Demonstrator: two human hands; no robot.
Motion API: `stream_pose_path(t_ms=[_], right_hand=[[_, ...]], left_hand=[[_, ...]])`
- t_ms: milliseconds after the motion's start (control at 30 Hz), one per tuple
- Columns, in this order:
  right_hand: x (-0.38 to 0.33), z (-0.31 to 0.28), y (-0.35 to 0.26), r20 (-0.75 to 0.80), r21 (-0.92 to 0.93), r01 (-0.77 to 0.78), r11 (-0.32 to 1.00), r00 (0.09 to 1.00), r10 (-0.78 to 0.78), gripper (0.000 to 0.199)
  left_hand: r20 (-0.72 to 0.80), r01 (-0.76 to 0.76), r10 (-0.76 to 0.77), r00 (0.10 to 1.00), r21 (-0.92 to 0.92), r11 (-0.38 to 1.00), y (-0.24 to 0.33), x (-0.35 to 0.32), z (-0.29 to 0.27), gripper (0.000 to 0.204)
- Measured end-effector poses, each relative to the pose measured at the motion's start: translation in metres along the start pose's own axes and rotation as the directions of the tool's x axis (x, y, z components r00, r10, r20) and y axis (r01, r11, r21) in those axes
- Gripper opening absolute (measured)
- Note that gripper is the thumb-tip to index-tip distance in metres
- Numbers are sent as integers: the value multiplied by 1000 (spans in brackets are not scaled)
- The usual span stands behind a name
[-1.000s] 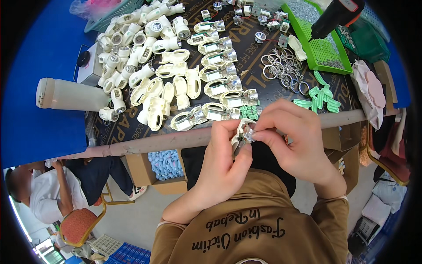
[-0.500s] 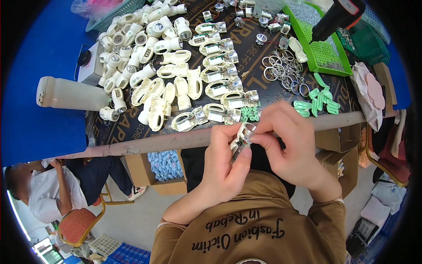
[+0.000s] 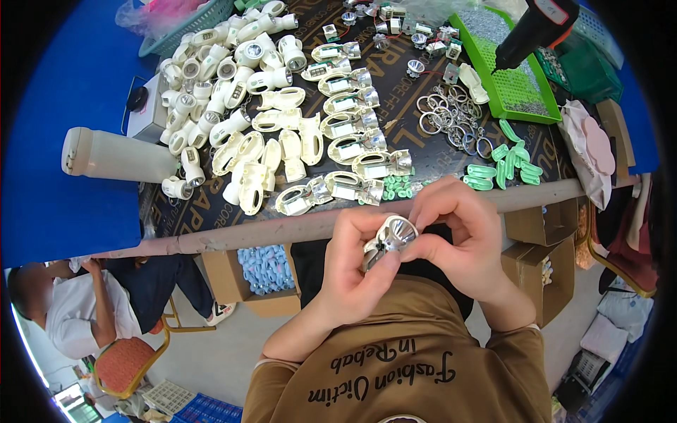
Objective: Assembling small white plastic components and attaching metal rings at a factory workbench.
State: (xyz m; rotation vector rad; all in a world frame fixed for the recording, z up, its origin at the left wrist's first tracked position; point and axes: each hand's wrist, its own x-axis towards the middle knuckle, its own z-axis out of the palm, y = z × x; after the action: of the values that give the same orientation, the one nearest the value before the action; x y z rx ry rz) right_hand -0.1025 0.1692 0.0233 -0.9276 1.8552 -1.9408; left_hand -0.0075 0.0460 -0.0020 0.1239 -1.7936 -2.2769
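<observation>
My left hand (image 3: 351, 264) is closed round a small flashlight (image 3: 395, 235) with a whitish body and a shiny silver reflector cup. The cup faces up and to the right. Thumb and fingers of my right hand (image 3: 462, 243) pinch at the cup's right rim; their tips are partly hidden. Both hands are just in front of the table's near edge. Beyond them lie a column of open cream flashlight half-shells (image 3: 352, 125) fitted with reflectors and circuit parts, and small green pieces (image 3: 397, 187).
Finished-looking white flashlights (image 3: 211, 99) heap at the left beside a white bottle (image 3: 120, 155). Metal key rings (image 3: 455, 120), green plastic covers (image 3: 518, 158) and a green tray (image 3: 522, 99) of screws lie right, under a power screwdriver (image 3: 532, 32). A person (image 3: 92, 296) sits lower left.
The flashlight has turned, so its reflector cup now shows its inside. Both hands have come slightly lower, and the right fingers have shifted to the cup's rim.
</observation>
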Motion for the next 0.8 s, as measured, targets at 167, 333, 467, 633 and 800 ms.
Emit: stream_pose_path(t_ms=[167,333,467,633,800], right_hand=[[-4,1,0,-4,111,12,994,1000,-12,24],[-8,1,-3,11,83,56,995,998,-57,27],[-10,2,-5,-7,66,65,996,998,-65,24],[-6,-1,-13,83,-197,193,961,980,-180,21],[-8,2,-6,41,39,-84,996,996,82,27]], left_hand=[[21,-17,18,1000,-51,999,-1,-6,-7,35],[160,-227,238,958,-87,970,-6,-4,-12,32],[133,-226,234,963,-71,972,-7,-8,-11,32],[47,-100,102,994,-44,994,-1,-11,-7,31],[17,-75,73,997,202,977,-1,-2,-6,26]])
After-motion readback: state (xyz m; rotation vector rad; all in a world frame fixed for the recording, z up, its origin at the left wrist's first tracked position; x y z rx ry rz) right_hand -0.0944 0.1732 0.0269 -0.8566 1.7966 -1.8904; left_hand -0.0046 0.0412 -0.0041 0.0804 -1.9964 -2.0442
